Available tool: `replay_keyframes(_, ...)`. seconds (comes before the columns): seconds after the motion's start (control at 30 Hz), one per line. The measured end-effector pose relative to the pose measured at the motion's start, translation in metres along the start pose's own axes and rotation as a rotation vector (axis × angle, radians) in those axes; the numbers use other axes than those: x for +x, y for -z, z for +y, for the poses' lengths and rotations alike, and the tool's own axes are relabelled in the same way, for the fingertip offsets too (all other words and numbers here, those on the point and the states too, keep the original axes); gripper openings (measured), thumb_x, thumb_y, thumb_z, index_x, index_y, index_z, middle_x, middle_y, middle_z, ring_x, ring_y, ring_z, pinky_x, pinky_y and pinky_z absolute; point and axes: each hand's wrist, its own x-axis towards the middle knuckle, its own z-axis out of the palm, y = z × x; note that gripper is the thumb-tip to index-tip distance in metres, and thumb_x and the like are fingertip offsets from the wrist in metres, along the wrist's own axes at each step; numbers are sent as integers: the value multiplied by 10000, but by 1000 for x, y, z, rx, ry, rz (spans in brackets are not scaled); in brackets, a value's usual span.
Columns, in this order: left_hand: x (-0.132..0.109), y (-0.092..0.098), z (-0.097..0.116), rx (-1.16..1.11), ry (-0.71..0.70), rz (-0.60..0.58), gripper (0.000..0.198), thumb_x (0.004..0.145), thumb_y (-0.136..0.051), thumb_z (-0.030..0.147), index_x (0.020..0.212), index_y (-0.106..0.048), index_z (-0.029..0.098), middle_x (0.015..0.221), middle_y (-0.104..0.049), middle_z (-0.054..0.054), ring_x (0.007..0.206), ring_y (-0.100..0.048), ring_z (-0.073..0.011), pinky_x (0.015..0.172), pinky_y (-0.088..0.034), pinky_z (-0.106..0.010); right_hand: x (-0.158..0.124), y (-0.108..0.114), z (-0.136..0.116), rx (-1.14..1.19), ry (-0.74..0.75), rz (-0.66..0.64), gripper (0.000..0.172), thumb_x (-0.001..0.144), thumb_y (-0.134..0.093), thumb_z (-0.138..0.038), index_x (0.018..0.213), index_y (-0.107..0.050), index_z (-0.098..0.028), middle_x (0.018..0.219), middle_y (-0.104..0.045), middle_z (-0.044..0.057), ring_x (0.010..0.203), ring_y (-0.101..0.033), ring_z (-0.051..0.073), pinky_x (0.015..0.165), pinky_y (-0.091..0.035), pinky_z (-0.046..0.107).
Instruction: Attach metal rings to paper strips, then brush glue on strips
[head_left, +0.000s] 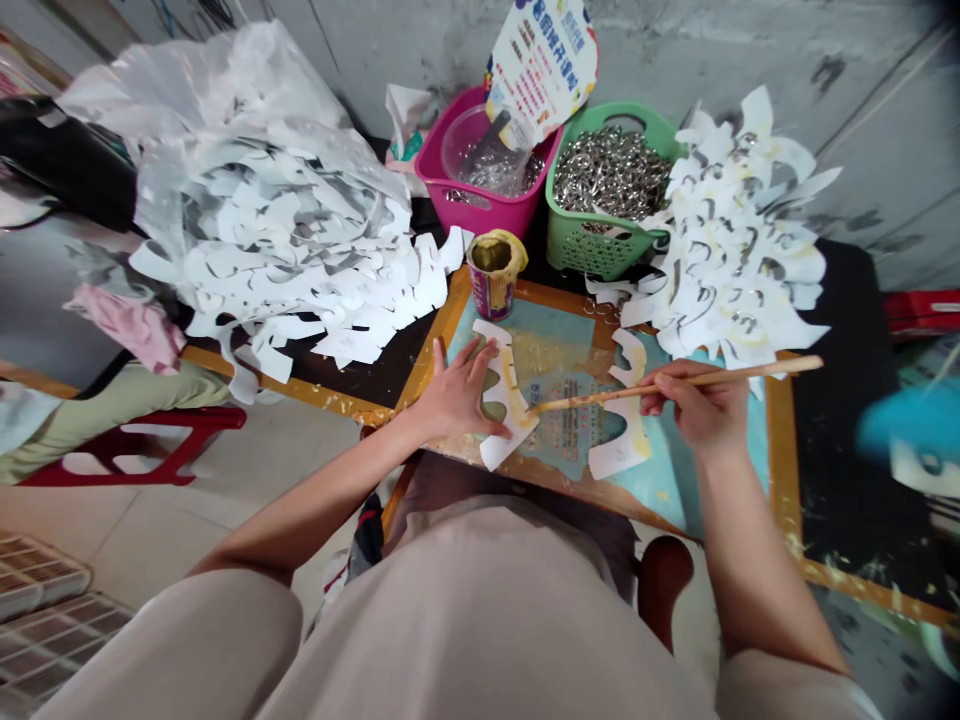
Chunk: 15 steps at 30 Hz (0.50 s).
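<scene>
My left hand [455, 392] lies with fingers spread on a white cut-out piece [513, 400] with scalloped edges, pressing it against the work board. In my right hand [697, 405] is a long wooden stick [600, 398], gripped near its middle. Its yellowish tip touches the inner edge of that piece, where yellow glue-like smears show. To the right lies a second white cut-out piece [624, 440], also smeared yellow, beneath the stick. Just beyond my left hand stands an open can [495, 285] with a yellow-crusted rim.
A large heap of white cut-outs [300, 240] spills from a plastic bag at left. Behind the can are a pink basket [480, 210] and a green basket [592, 240] of metal rings. Smeared cut-outs [739, 240] with rings are piled at right. A red stool [172, 440] stands at left.
</scene>
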Motion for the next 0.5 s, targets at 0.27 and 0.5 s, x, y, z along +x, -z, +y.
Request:
replay_keyframes(0.27, 0, 1, 0, -5, 5, -5, 1301, 590, -708, 760, 1573, -117, 145, 1606, -284, -223, 1491, -170, -483, 1112, 160, -751, -5, -5, 0, -20, -2, -46, 175, 802, -770, -375, 760, -770, -206, 559, -674, 16, 452, -610, 149, 420, -492, 268)
replay_keyframes(0.5, 0, 1, 0, -15, -1, -2, 1304, 590, -706, 773, 1574, -120, 150, 1599, -296, -229, 1493, -172, -479, 1125, 159, -733, -10, 6, 5, 101, -24, 206, 129, 766, -748, -272, 649, -726, -223, 543, -662, 20, 358, -564, 154, 324, -435, 278)
